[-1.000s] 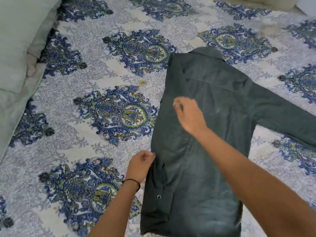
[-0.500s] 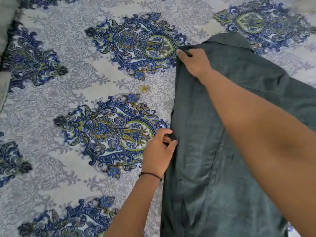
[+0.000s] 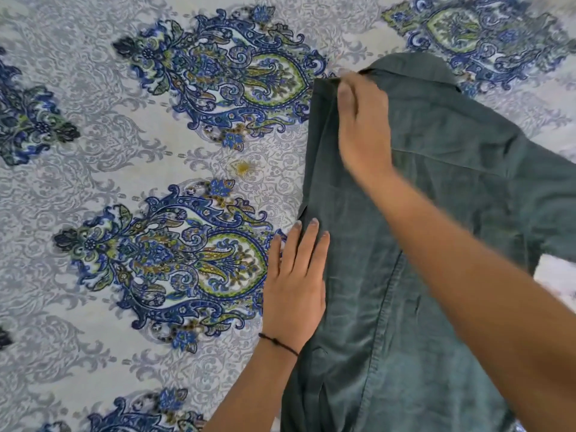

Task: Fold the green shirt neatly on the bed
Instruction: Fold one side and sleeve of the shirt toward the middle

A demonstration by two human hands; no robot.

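The green shirt (image 3: 436, 213) lies collar away from me on the patterned bed sheet (image 3: 124, 182), its left side folded in along a straight edge. My left hand (image 3: 296, 282) rests flat on that folded edge at mid-height, fingers straight, a thin black band on the wrist. My right hand (image 3: 363, 120), blurred, is at the top left shoulder corner beside the collar, with fingers and thumb bent onto the fold and pinching the cloth. My right forearm crosses over the shirt's body. The right sleeve runs off the right edge of the view.
The blue and green paisley sheet stretches away to the left of the shirt and beyond its collar. A small yellowish stain (image 3: 243, 166) marks the sheet just left of the shirt's edge.
My left hand has opened from a pinch at the shirt's edge to lie flat on it. The right hand stays at the shoulder corner, where it arrived after rising from mid-shirt.
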